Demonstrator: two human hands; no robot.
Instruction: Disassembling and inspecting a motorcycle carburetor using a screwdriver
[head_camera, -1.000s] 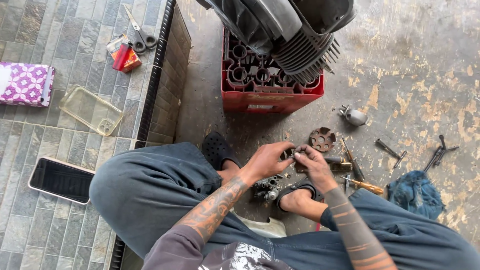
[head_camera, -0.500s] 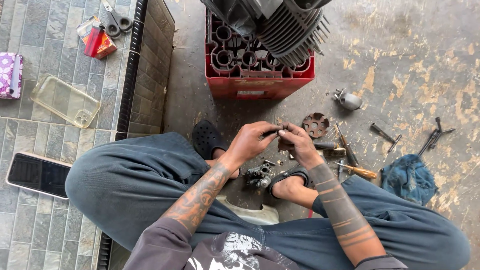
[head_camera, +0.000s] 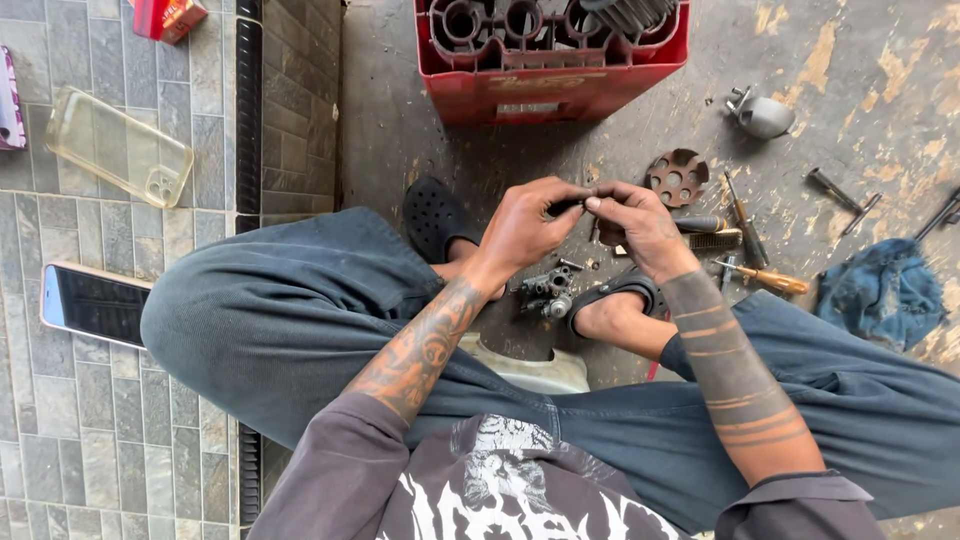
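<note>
Left hand (head_camera: 525, 225) and right hand (head_camera: 640, 225) meet fingertip to fingertip above the person's feet, both pinching one small dark part (head_camera: 570, 206), too small to identify. Directly below on the concrete lies a small metal assembly (head_camera: 545, 290) between the black sandals. Further out: perforated metal disc (head_camera: 676, 177), wire brush (head_camera: 715, 241), wooden-handled screwdriver (head_camera: 765, 279), blue rag (head_camera: 885, 293), red crate (head_camera: 550, 55).

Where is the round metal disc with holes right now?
The round metal disc with holes lies on the concrete floor, just beyond the right hand, below the red crate.
</note>
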